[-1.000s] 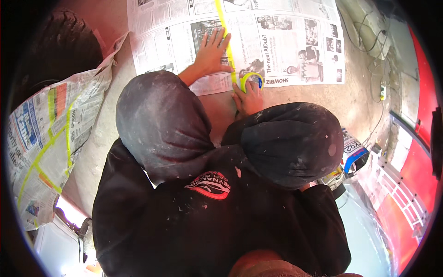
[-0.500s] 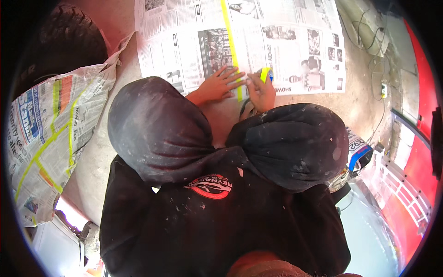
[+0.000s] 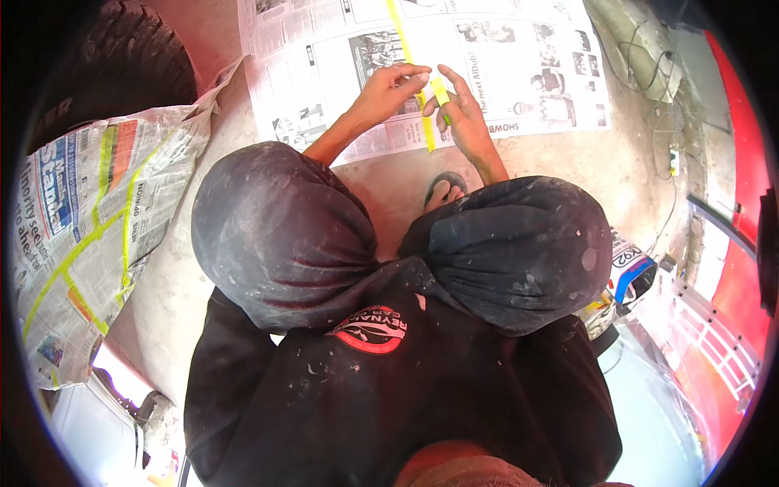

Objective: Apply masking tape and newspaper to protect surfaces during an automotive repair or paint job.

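Sheets of newspaper [image 3: 503, 89] lie spread on the floor in front of my knees. A yellow tape strip [image 3: 429, 136] runs down them along a join. My right hand [image 3: 464, 114] is raised over the sheets, its fingers around a roll of yellow tape mostly hidden by them. A short free length of yellow tape [image 3: 440, 89] stands up from that hand. Beside its upper end, my left hand [image 3: 388, 93] has its thumb and fingertips pinched together. Whether they grip the tape's end cannot be made out.
A large black tyre [image 3: 122, 73] stands at the far left. Newspaper joined with yellow tape [image 3: 97, 243] hangs near it. My foot in a sandal [image 3: 442, 191] is just short of the sheets. A blue and white container [image 3: 633, 272] and a red panel [image 3: 742, 154] are at right.
Both hands have lifted off the newspaper and moved farther away from me. My left hand, flat on the tape strip before, is now pinched. A free length of tape now shows by my right hand.
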A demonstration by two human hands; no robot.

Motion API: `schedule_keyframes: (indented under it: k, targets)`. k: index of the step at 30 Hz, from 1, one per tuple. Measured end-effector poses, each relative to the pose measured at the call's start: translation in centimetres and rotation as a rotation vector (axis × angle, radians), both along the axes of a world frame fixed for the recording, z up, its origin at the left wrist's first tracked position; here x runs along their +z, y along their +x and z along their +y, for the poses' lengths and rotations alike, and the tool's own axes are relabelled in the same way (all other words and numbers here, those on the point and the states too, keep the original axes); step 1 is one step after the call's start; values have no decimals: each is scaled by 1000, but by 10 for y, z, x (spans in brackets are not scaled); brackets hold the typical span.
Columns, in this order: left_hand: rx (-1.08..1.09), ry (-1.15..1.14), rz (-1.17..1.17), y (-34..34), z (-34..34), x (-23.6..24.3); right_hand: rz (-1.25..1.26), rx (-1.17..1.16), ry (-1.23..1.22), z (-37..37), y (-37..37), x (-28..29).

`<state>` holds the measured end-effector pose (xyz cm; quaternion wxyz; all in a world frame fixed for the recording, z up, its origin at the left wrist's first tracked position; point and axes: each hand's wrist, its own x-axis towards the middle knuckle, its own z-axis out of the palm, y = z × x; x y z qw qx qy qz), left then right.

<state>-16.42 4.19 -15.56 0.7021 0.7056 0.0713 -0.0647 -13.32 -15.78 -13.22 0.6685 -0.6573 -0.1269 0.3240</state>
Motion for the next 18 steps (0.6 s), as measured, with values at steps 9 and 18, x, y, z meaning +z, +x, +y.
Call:
schedule_keyframes:
  k: [9,18]
  targets:
    - [39,-105,48,-11,-6,-14,-301,77,-247,12,-20,-7]
    - [331,638,-80,110,113,-46,457,-49,-235,-40,-62,-8]
